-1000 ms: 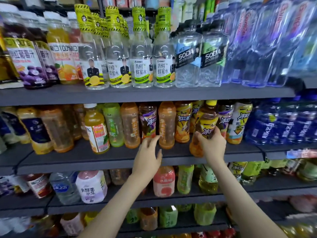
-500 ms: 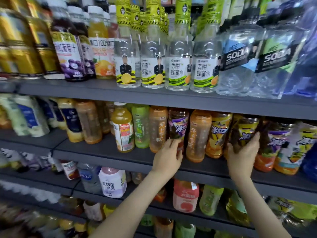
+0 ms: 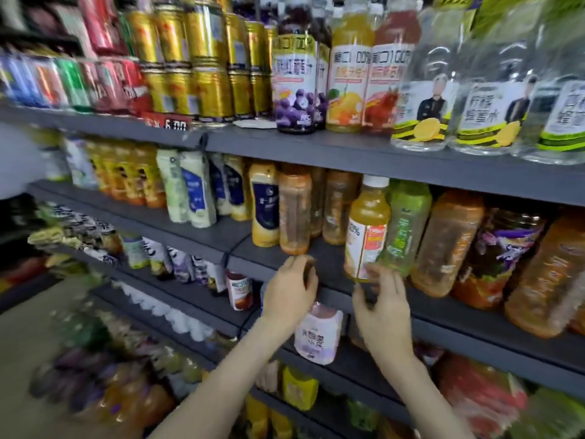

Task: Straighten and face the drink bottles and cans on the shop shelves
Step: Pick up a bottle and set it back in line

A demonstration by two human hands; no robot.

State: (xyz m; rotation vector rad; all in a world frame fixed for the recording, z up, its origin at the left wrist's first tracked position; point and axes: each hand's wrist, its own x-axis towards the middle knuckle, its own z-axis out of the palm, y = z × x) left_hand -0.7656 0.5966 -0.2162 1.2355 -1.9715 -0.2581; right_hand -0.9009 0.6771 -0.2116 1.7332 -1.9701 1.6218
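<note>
- Far up-left of the left hand: gold cans [image 3: 202, 58] stacked two high, crowding the front edge of the upper shelf [image 3: 316, 147].
- Left of the left hand: white-and-blue bottles [image 3: 190, 191] set back on the middle shelf [image 3: 329, 261], with a bare strip of board before them.
- Just above the left hand: yellow bottle with dark label [image 3: 264, 207] and amber bottle [image 3: 294, 213], side by side, upright, close to the shelf's front edge.
- Left hand [image 3: 289, 289]: at that front edge under the amber bottle, fingers loosely curled, grasping nothing that shows; much blur.
- Between the hands: open dark shelf board, the widest gap in the row; more amber bottles stand further back. Lower down, a pink-and-white bottle [image 3: 318, 335] sits on the shelf below.
- Right hand [image 3: 384, 307]: released, fingers spread upward at the base of the white-capped juice bottle [image 3: 367, 229]; contact cannot be told through blur.
- Juice bottle stands at the edge, green bottle [image 3: 406, 226] hard against its right side.
- Right of the right hand: orange-brown bottles [image 3: 446, 242] packed tight along the edge, no room between.
- Above the right hand: clear lemon-label bottles [image 3: 424, 99] at the upper shelf's lip.
</note>
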